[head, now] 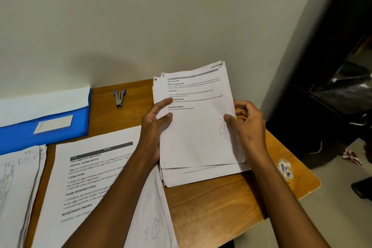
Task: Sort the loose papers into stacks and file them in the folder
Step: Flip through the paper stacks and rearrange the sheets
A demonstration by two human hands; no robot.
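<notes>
While both hands hold the pile (198, 127) by its sides, it stands tipped up off the desk (211, 203), most likely so its loose sheets can be squared up and the top page read. The left hand (155, 129) grips the left edge, thumb on the front and fingers hidden behind. The right hand (246, 125) pinches the right edge the same way, thumb on the front near a pen circle. The pile's bottom sheets fan out and look to rest on the desk at its right end, close to the wall.

Its long side runs away from the person, toward the wall. The top of the page, with its grey bar, points up and away, so the words face the person.

A second pile (104, 187) lies flat in the middle of the desk, and a third pile (18, 183) lies at the left edge. The blue folder (46, 117) sits open at the back left, likely waiting for the piles. A stapler (119, 97) lies near the wall between folder and hands.
</notes>
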